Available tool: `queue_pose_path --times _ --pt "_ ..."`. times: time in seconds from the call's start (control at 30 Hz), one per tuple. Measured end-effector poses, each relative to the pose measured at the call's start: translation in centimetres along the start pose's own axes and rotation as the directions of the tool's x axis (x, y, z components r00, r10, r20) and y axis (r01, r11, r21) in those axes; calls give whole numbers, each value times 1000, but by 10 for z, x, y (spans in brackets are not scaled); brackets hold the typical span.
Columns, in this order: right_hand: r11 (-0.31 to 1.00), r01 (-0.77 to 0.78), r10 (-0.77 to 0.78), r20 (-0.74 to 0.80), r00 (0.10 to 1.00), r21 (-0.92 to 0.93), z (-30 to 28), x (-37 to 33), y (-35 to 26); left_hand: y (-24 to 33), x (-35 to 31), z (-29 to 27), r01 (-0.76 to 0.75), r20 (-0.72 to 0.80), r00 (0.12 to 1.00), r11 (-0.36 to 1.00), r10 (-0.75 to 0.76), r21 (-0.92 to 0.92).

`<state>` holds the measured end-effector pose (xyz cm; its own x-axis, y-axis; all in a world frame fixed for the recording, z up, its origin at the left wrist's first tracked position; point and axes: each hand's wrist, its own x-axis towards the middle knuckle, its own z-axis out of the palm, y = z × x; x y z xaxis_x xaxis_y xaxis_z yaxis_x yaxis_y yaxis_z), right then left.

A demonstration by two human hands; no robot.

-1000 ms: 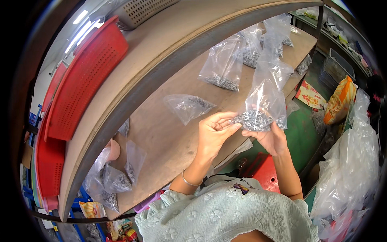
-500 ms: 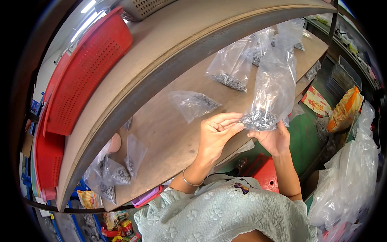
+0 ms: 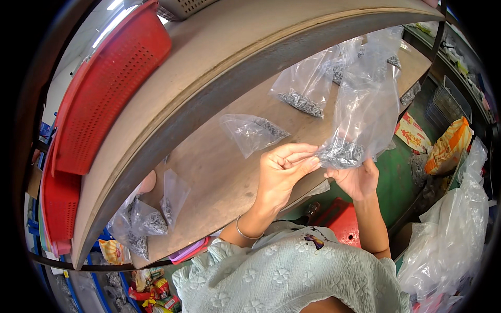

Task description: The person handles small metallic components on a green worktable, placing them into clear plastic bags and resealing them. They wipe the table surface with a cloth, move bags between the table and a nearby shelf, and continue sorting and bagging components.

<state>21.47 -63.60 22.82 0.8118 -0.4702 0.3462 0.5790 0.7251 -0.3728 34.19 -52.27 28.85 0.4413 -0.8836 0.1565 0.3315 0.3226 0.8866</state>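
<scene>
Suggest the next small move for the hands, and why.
Probably ease the clear bag leftward over the table, bottom supported: small metal pieces bunch at its lower end, where the left hand and right hand hold it, and green floor shows just past the right hand.

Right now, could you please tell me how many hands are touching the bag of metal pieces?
2: left hand at the lower left corner of the bag, right hand under its lower right.

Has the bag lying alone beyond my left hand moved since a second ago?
No: judged against the tabletop, the lone bag keeps its place; its small shift matches the whole view's shift.
</scene>
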Motion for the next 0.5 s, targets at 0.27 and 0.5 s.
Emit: queue_pose_path --times 0.27,0.5 --pt "1000 4 -6 56 998 29 2 5 -1 3 3 2 -32 26 999 999 33 -20" --pt "999 29 -27 46 999 -39 -4 9 -1 6 5 2 -27 27 999 1000 28 -13"
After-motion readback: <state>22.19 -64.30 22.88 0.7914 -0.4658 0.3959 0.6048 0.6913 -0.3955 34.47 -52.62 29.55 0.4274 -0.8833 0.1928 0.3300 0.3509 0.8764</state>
